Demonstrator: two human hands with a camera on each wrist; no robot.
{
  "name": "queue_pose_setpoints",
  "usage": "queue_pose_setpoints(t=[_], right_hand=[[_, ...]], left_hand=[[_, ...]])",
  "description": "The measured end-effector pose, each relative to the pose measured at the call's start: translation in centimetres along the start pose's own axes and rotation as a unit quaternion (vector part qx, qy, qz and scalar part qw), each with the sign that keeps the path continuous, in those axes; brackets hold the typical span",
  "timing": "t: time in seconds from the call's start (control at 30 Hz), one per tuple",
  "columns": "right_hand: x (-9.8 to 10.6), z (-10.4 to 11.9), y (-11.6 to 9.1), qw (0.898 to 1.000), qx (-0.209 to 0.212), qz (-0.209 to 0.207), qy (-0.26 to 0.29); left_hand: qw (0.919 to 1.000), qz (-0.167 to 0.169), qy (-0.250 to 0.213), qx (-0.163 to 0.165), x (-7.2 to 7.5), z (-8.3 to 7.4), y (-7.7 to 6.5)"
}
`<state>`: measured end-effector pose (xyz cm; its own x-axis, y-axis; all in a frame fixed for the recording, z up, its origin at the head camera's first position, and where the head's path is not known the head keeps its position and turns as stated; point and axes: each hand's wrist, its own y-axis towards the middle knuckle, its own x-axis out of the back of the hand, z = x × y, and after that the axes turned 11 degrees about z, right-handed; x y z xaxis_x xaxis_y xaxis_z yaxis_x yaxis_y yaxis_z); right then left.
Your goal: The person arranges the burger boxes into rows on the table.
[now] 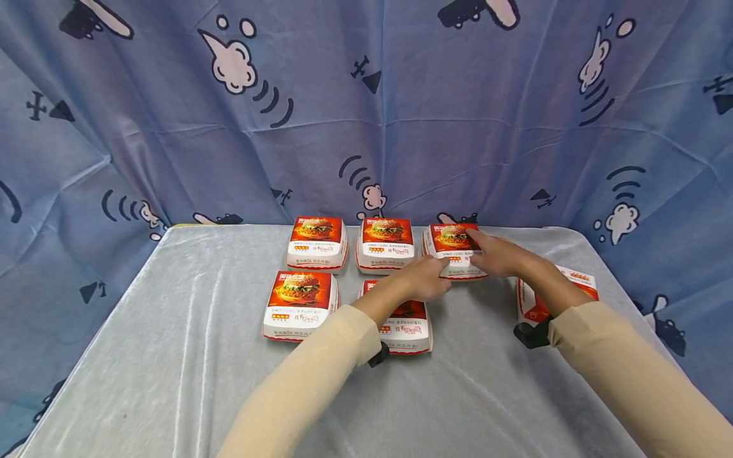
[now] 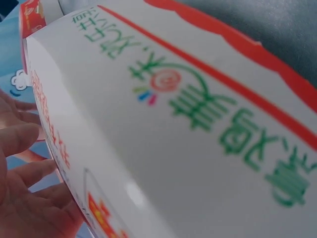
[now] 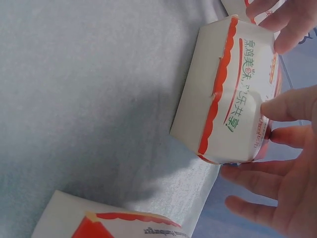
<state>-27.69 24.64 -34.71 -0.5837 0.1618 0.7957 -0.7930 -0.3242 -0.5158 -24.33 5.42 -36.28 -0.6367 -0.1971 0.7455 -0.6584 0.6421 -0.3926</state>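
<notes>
Both hands are at the rear right burger box [image 1: 455, 238], a white and red carton with a burger picture on its lid. My left hand [image 1: 425, 278] touches its left front side with extended fingers. My right hand [image 1: 499, 254] is at its right side; the right wrist view shows spread, fairly straight fingers [image 3: 252, 178] against the carton [image 3: 233, 94]. Under my left wrist lies the front middle burger box [image 1: 405, 327], partly hidden. The left wrist view has a box wall [image 2: 148, 124] close up, with spread fingers [image 2: 29, 176] beyond it.
Two more burger boxes stand along the back, at left [image 1: 317, 243] and middle [image 1: 385, 246]. Another box [image 1: 300, 305] sits front left. A further carton [image 1: 581, 280] lies partly behind my right forearm. A patterned curtain [image 1: 366, 127] hangs behind the grey cloth-covered table [image 1: 172, 356].
</notes>
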Motion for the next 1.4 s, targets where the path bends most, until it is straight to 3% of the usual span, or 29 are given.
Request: queue_pose_setpoints(t=[0.5,1.0,1.27,1.4], right_hand=[[0.3,0.5,-0.3,1.0,-0.021,0.005,-0.005],[0.1,0.0,-0.4,1.0,-0.008,0.001,0.003],[0.1,-0.8,-1.1,1.0,0.018,-0.013,0.007],[0.3,-1.8,-2.2,0.999,0.014,-0.018,0.024]], left_hand=[[0.9998,0.006,0.008,-0.016,0.3,0.1,0.0],[0.9998,0.002,0.013,-0.014,0.2,0.1,-0.2],[0.9998,-0.015,-0.008,-0.014,0.3,0.1,-0.4],[0.9985,-0.037,-0.02,-0.035,0.7,0.1,-0.5]])
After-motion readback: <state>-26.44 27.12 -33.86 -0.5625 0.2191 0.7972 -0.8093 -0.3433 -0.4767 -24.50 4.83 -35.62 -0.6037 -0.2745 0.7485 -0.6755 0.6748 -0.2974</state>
